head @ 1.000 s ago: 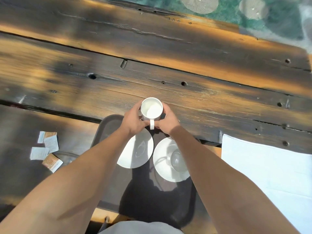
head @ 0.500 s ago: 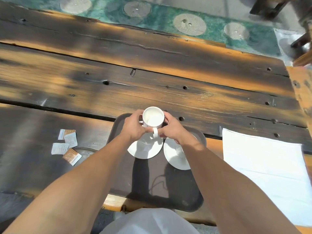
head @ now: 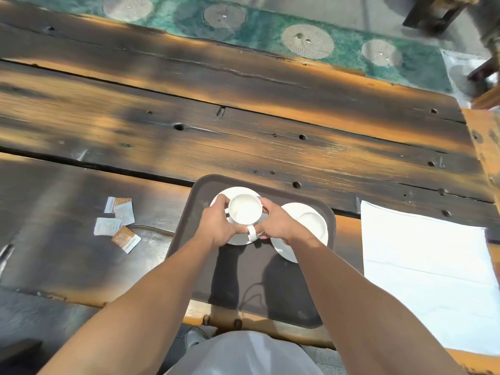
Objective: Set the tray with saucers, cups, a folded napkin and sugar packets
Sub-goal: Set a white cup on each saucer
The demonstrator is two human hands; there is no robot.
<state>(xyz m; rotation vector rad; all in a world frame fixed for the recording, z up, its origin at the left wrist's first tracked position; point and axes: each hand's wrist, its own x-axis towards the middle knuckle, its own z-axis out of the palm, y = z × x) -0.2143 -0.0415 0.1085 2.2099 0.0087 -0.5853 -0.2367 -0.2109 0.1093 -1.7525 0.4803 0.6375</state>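
Note:
A dark brown tray (head: 238, 280) lies at the table's near edge. Two white saucers sit on its far half: the left saucer (head: 222, 194) and the right saucer (head: 311, 226). A white cup (head: 244, 212) stands over the left saucer, handle toward me. My left hand (head: 216, 226) grips its left side and my right hand (head: 276, 224) grips its right side. Whether the cup touches the saucer is hidden. Several sugar packets (head: 119, 223) lie on the table left of the tray. A white napkin (head: 427, 272) lies unfolded to the right.
The wooden plank table (head: 243, 125) stretches far beyond the tray. A green patterned rug (head: 270, 33) shows past its far edge, with furniture legs (head: 433, 14) at the upper right. My light clothing (head: 243, 355) is at the bottom.
The cup, held in both hands, came down from beyond the tray's far edge onto the left saucer. The camera view widened and shifted.

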